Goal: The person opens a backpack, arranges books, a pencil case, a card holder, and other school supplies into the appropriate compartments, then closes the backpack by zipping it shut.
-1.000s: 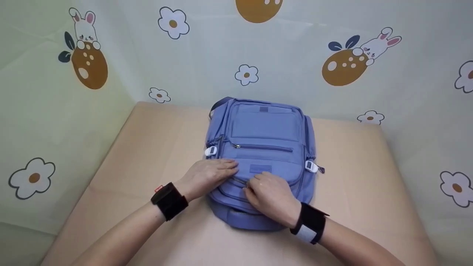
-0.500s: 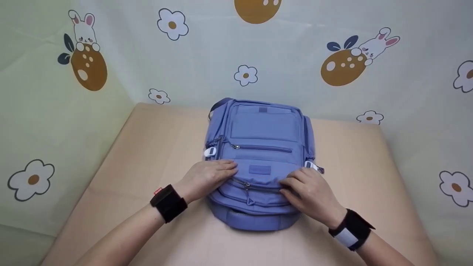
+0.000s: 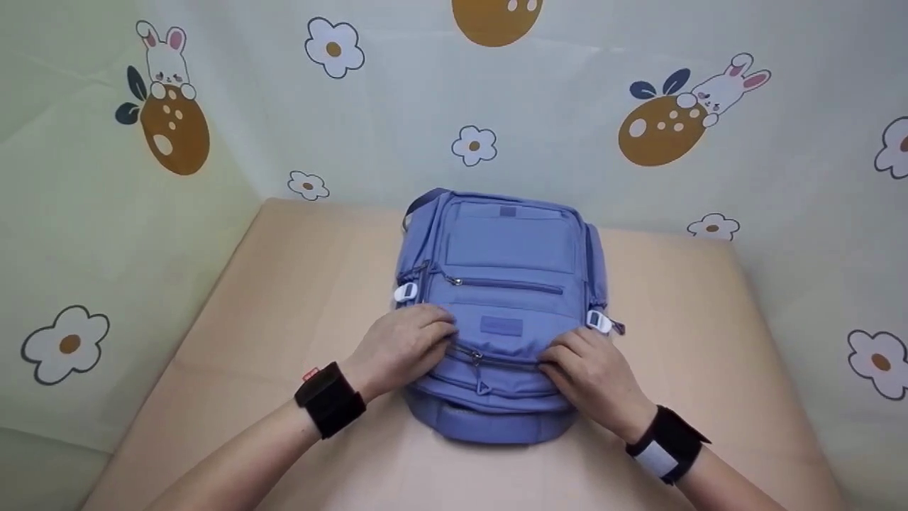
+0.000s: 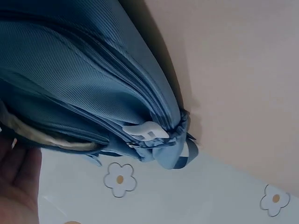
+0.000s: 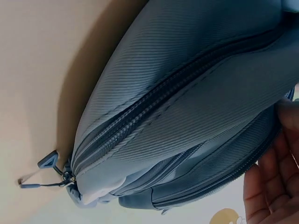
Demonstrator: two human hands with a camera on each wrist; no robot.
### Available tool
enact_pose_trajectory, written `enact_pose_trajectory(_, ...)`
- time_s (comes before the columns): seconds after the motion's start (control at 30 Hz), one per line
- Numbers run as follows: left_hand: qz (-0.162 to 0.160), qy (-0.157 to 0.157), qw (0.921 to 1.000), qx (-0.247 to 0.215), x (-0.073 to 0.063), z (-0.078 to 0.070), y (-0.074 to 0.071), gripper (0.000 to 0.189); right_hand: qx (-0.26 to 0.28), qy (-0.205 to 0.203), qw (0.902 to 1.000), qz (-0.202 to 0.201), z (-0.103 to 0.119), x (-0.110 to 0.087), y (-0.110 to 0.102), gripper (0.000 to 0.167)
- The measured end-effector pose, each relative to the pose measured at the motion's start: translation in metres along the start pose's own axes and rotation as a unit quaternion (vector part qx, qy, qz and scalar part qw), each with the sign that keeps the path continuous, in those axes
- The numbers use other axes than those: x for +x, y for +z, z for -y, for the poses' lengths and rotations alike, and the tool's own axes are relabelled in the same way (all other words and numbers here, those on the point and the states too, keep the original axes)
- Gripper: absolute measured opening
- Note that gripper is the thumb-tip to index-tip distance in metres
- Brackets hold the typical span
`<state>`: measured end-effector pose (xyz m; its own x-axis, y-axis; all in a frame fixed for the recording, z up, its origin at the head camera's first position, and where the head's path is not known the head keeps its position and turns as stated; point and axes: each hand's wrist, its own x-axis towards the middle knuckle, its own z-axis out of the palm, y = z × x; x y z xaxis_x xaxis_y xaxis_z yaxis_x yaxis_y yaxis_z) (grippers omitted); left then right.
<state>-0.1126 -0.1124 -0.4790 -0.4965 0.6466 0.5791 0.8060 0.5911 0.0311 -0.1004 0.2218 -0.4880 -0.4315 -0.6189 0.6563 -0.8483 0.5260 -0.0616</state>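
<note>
A blue backpack (image 3: 511, 241) lies on its back, its front pockets facing up. My left hand (image 3: 406, 346) grips the left edge of the lower front pocket, fingers bent. In the left wrist view a gap at that pocket shows pale lining (image 4: 51, 137), with my fingers (image 4: 28, 172) at its edge. With thumb and fingers, my right hand (image 3: 594, 375) pinches the pocket edge on the right. Between the hands, the zipper slider (image 3: 477, 355) sits left of middle with its triangular pull (image 3: 483, 387) hanging toward me.
The backpack rests on a beige-covered table (image 3: 298, 284). White strap buckles (image 3: 406, 292) sit on both sides of the bag. Behind stands a pale curtain (image 3: 397, 92) printed with flowers and rabbits. A higher zipper (image 3: 507, 285) crosses the bag's front.
My right hand left the zipper pull and moved right to the pocket edge, exposing the slider. The left hand's fingers have curled in at the left edge. The backpack stays in place.
</note>
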Motion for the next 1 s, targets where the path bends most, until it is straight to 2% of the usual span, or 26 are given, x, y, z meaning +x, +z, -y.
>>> enact_pose_trajectory(0.07,-0.022,-0.005,0.9997,0.012,0.002,-0.007,0.001,0.010,0.000,0.003,1.0000,-0.002,0.000,0.000,0.000,0.011)
enact_pose_trajectory(0.13,-0.028,-0.011,0.9991,0.029,0.004,-0.014,0.002,0.022,0.000,0.006,1.0000,-0.004,0.001,0.000,-0.001,0.010)
enact_pose_trajectory(0.23,-0.008,-0.027,0.9982,0.054,0.007,-0.028,0.004,0.038,0.000,0.011,0.9999,-0.006,0.000,0.000,-0.001,0.010)
enact_pose_trajectory(0.33,0.031,-0.061,0.9957,0.064,0.010,-0.040,0.008,0.045,0.002,0.017,0.9998,-0.007,0.001,0.000,0.000,0.011)
enact_pose_trajectory(0.43,0.068,-0.101,0.9914,0.048,0.013,-0.047,0.012,0.043,0.003,0.019,0.9998,-0.007,0.001,-0.001,0.001,0.012)
enact_pose_trajectory(0.57,0.086,-0.146,0.9854,0.006,0.014,-0.049,0.015,0.029,0.002,0.018,0.9998,-0.007,0.002,-0.001,0.002,0.012)
enact_pose_trajectory(0.73,0.084,-0.166,0.9822,-0.025,0.012,-0.049,0.012,0.016,0.003,0.018,0.9998,-0.010,0.002,-0.001,0.003,0.012)
enact_pose_trajectory(1.0,0.059,-0.183,0.9773,-0.089,0.010,-0.046,0.001,0.007,0.005,0.018,0.9997,-0.017,0.001,-0.002,0.002,0.011)
